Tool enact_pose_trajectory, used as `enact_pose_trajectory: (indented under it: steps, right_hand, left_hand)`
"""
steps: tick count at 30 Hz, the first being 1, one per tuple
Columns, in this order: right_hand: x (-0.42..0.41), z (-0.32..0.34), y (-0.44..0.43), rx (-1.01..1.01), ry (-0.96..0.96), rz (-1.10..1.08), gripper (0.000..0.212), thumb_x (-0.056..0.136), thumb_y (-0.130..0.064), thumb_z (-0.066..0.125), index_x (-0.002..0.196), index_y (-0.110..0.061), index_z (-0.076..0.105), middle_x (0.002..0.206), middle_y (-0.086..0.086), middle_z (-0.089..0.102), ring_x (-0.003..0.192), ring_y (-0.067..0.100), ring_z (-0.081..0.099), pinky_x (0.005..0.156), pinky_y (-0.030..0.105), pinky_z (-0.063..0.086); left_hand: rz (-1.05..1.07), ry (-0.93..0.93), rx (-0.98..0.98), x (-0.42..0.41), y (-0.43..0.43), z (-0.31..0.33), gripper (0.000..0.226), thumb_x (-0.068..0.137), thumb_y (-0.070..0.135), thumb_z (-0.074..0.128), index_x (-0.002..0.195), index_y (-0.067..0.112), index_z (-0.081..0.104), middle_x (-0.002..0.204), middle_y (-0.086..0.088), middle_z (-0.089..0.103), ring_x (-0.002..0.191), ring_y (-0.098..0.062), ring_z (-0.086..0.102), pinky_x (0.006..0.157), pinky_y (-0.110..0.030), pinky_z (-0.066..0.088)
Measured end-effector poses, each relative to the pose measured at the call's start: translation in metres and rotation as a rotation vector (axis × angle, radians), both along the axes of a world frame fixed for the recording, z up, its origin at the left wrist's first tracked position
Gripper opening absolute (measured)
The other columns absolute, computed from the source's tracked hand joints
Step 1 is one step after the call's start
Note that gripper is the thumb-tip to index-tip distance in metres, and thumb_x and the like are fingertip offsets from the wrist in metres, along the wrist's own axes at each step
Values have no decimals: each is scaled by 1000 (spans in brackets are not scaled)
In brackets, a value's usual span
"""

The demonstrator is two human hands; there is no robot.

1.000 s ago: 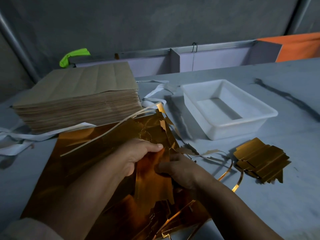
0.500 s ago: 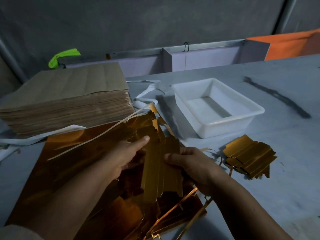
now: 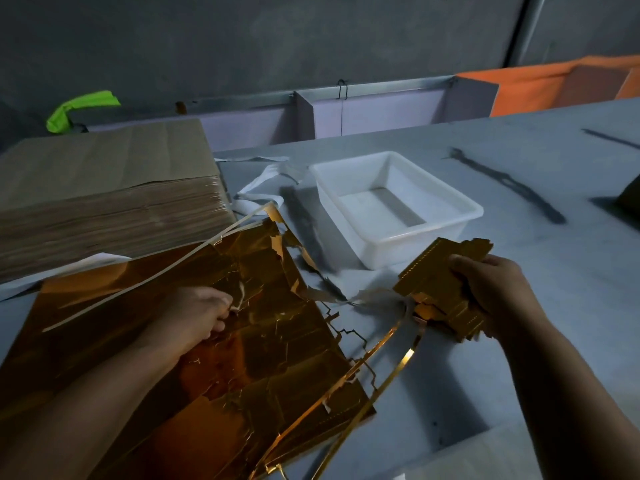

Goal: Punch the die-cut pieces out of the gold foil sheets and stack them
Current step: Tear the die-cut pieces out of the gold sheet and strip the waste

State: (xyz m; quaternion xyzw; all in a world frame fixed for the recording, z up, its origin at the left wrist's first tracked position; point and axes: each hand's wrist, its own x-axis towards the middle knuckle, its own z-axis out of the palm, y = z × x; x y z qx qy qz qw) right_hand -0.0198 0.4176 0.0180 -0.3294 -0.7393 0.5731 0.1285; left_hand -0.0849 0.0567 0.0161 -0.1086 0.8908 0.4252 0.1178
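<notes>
Head view, left to right: at the far left a bright green scrap (image 3: 81, 109) lies behind a thick stack of brown sheets (image 3: 104, 188) whose top sheet shows fold lines. Against the near side of that stack lie your gold foil sheets (image 3: 263, 348), spread flat on the grey table (image 3: 540, 341) and reaching to the near edge of the frame. Their surface is torn and creased where the die-cut shapes sit. A thin pale strip (image 3: 138, 289) runs diagonally across their far left part.

Your left hand (image 3: 194, 317) rests on the top foil sheet, left of its middle. Its fingers are curled down and pinch the foil at a ragged seam.

Beyond the foil's far corner, white paper strips (image 3: 259, 188) lie loose on the table. Narrow gold trim strips (image 3: 391, 344) curl off the foil's right edge toward the near side.

Right of centre stands a white plastic tray (image 3: 467, 216), apart from the foil. Just on its near side your right hand (image 3: 498, 292) grips the stack of punched gold pieces (image 3: 433, 285). The thumb lies on top and the fingers are wrapped under. The pieces are fanned unevenly, with a perforated edge facing left. Whether the stack touches the table you cannot tell.

Farther right a dark streak (image 3: 505, 181) marks the tabletop, and an orange cloth (image 3: 554, 84) sits at the far right edge. Nothing in view carries writing you can read.
</notes>
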Motion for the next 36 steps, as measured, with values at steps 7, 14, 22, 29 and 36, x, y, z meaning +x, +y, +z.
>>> enact_pose_trajectory:
  steps: [7, 14, 22, 29, 36]
  right_hand:
    - [-12, -17, 28, 296, -176, -71, 23, 82, -25, 66, 70, -5, 65, 65, 13, 64, 63, 33, 61, 61, 37, 47]
    - [-9, -21, 44, 565, -440, -28, 41, 89, -42, 64, 78, -3, 64, 76, 20, 65, 73, 36, 62, 64, 35, 50]
    - [-11, 25, -30, 689, -196, 270, 23, 92, -46, 61, 105, -27, 65, 101, 10, 68, 89, 26, 62, 70, 32, 46]
    - [-20, 46, -135, 486, -66, 875, 5, 97, -39, 55, 93, -37, 56, 88, -10, 62, 73, 2, 59, 58, 14, 39]
    - [-44, 29, -208, 23, -286, 1037, 33, 99, -46, 48, 113, -20, 61, 97, 0, 63, 70, 8, 66, 51, 13, 49]
  left_hand:
    - [12, 97, -99, -4, -13, -4, 25, 97, 13, 55, 118, 24, 62, 100, 6, 59, 89, -8, 57, 64, -24, 39]
    - [34, 89, -159, -7, -40, -1, 38, 90, 12, 65, 123, 28, 60, 128, 2, 59, 115, -14, 53, 83, -29, 41]
    - [-176, 27, -398, -6, -46, -9, 77, 74, 48, 79, 140, 36, 41, 142, 1, 36, 126, -25, 42, 91, -39, 46]
    - [-289, 135, -617, -14, -45, -12, 73, 78, 57, 71, 140, 34, 40, 135, 5, 45, 121, -17, 45, 83, -27, 39]
    - [-399, 472, -774, -4, -45, -22, 21, 101, 42, 42, 113, 34, 57, 94, 16, 46, 75, 3, 45, 60, -13, 30]
